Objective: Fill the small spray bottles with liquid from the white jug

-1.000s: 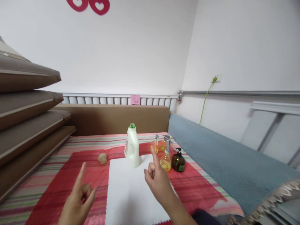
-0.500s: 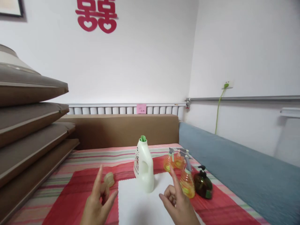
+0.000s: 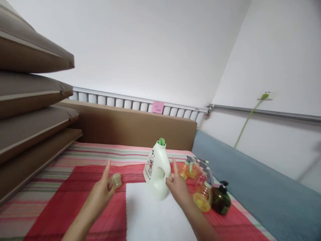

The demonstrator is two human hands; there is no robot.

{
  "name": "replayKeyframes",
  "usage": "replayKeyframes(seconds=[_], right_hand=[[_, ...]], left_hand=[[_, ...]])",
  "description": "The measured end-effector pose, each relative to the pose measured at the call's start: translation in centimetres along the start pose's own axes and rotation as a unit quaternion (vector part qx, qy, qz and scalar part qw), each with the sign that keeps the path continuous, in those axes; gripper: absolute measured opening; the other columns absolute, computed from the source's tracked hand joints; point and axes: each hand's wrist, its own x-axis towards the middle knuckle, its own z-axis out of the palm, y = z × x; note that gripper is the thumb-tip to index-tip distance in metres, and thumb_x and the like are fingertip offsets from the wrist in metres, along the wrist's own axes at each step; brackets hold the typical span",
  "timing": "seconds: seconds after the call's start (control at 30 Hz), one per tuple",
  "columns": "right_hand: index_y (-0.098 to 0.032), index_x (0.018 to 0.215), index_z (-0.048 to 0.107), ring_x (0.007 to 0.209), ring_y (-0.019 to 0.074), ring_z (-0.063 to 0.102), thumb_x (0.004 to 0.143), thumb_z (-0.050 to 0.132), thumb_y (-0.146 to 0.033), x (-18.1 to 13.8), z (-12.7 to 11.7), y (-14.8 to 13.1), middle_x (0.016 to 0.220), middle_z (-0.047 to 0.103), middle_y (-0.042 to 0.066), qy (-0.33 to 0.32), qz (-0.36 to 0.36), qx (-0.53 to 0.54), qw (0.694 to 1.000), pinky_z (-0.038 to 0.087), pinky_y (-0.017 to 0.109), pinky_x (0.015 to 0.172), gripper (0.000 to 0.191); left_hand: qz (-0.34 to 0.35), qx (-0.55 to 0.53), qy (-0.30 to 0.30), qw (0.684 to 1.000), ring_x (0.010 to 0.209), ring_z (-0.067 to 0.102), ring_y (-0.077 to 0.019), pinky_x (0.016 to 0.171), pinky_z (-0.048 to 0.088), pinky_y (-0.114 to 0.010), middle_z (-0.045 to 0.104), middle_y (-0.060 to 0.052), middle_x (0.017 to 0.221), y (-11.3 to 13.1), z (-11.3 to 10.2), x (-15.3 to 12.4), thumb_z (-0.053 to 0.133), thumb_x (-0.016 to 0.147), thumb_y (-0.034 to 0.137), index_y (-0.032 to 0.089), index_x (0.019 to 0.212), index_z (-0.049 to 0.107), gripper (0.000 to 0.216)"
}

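Note:
A pale green-white jug-style bottle (image 3: 160, 167) with a handle stands uncapped on a white sheet (image 3: 152, 221), a green spout in its neck. My left hand (image 3: 102, 187) is left of the sheet, index finger pointing up and the other fingers curled, holding nothing. Right behind its fingers lies a translucent cap (image 3: 116, 180) on the red cloth; I cannot tell whether they touch. My right hand (image 3: 177, 182) is beside the bottle's handle, index finger raised, the rest folded, with nothing in it. Whether it touches the bottle is unclear.
Several spray bottles (image 3: 202, 197) of orange and yellow liquid stand on the right, beside a dark pump bottle (image 3: 221, 198). Stacked brown cushions (image 3: 32, 124) rise on the left. A brown backrest (image 3: 125, 125) and a blue padded side (image 3: 250, 177) border the red cloth (image 3: 100, 174).
The view has tilted and dropped toward the bed. Both hands have reached forward, the right nearer the bottle's handle, and their thumbs no longer stand apart. The bottle stays on the sheet.

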Motion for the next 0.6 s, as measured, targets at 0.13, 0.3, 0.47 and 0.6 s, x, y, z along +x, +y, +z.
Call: replayKeyframes(seconds=[0.13,0.3,0.47,0.6], right_hand=[[-0.009,0.147,0.010,0.048,0.0152,0.042,0.068,0.043,-0.006,0.0,1.1,2.0,0.050,0.035,-0.011,-0.026,0.015,-0.011,0.999,0.031,0.025,0.052,0.086],[-0.011,0.148,0.007,0.049,0.0142,0.041,0.069,0.043,-0.003,-0.9,0.1,1.1,0.051,0.034,-0.011,-0.022,0.004,-0.018,1.000,0.031,0.024,0.052,0.088],[-0.015,0.148,0.007,0.052,0.0130,0.045,0.067,0.046,0.002,-1.1,-0.1,-0.3,0.053,0.039,-0.011,-0.018,-0.009,-0.022,1.000,0.034,0.022,0.054,0.092],[-0.020,0.149,0.008,0.050,0.0120,0.042,0.065,0.048,0.006,-1.5,0.5,-0.4,0.051,0.036,-0.012,-0.018,-0.008,-0.012,1.000,0.033,0.021,0.053,0.096]], left_hand=[[-0.022,0.039,-0.051,0.998,0.046,0.046,-0.0155,0.050,0.028,-0.022,0.038,0.010,0.049,-3.7,2.1,0.9,0.038,0.071,0.018,0.004,0.146,0.007,0.083],[-0.001,0.006,-0.056,0.998,0.044,0.047,-0.0153,0.050,0.029,-0.021,0.039,0.011,0.046,-3.6,2.3,1.0,0.041,0.069,0.025,0.006,0.146,0.009,0.086],[-0.012,-0.015,-0.017,1.000,0.038,0.043,-0.0164,0.047,0.029,-0.022,0.038,0.013,0.041,-5.2,2.7,0.7,0.040,0.065,0.043,0.015,0.147,0.010,0.092],[-0.007,-0.007,-0.001,1.000,0.038,0.040,-0.0157,0.049,0.027,-0.022,0.037,0.013,0.042,-7.4,3.7,0.8,0.039,0.069,0.045,0.030,0.147,0.003,0.087]])
